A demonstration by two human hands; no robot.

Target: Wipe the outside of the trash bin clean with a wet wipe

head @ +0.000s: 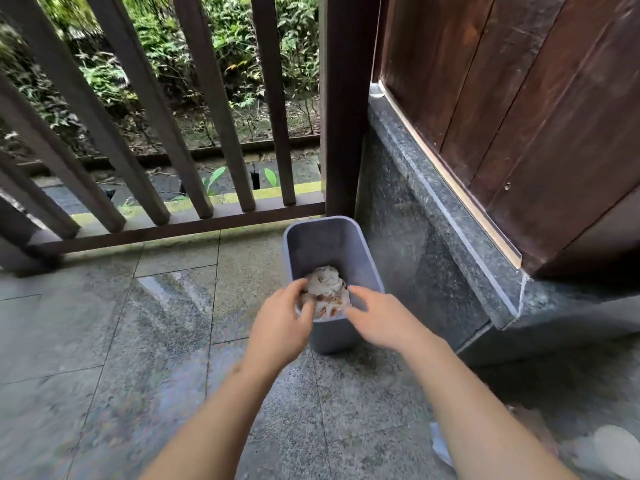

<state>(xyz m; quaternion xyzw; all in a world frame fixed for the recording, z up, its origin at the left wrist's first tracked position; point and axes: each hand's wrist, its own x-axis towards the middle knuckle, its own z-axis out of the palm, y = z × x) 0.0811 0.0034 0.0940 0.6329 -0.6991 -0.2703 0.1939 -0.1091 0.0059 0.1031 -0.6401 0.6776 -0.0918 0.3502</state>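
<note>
A grey-lilac plastic trash bin point(330, 336) stands upright on the stone floor, close to the dark stone plinth. Crumpled white and brownish waste point(327, 289) lies inside it. My left hand point(282, 323) is at the bin's near-left rim corner, fingers curled inside and thumb on the outside, gripping the rim. My right hand point(375, 318) is blurred at the near-right rim, fingers apart and holding nothing. No wet wipe shows in either hand.
A dark wooden railing point(194, 133) runs close behind the bin, with greenery beyond it. A polished stone plinth point(433, 237) and a brown wooden wall point(519, 98) are on the right. Blurred pale objects point(606, 448) lie on the floor at bottom right. The grey floor tiles point(104, 323) look wet.
</note>
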